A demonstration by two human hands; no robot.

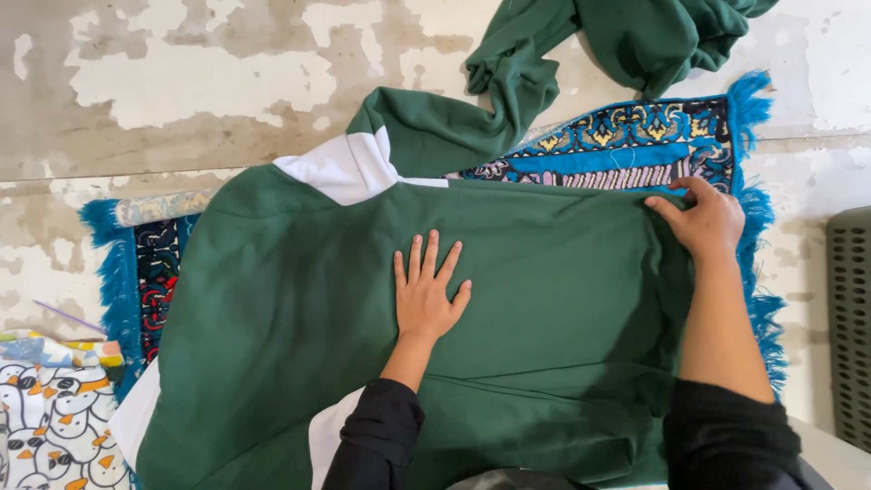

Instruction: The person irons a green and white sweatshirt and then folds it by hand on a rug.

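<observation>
A dark green garment (299,299) with white panels lies spread over a blue patterned rug (626,141) on the floor. My left hand (426,289) rests flat on the middle of the green fabric, fingers spread. My right hand (703,220) pinches the garment's far right edge, near the rug's fringe. One green sleeve (472,113) stretches up and away from the garment's white shoulder panel (345,166). Both my forearms wear black sleeves.
Another bunched green garment (671,36) lies at the top right on the stained, peeling floor (181,73). A penguin-print cloth (50,408) sits at the bottom left. A grey perforated basket (851,327) stands at the right edge.
</observation>
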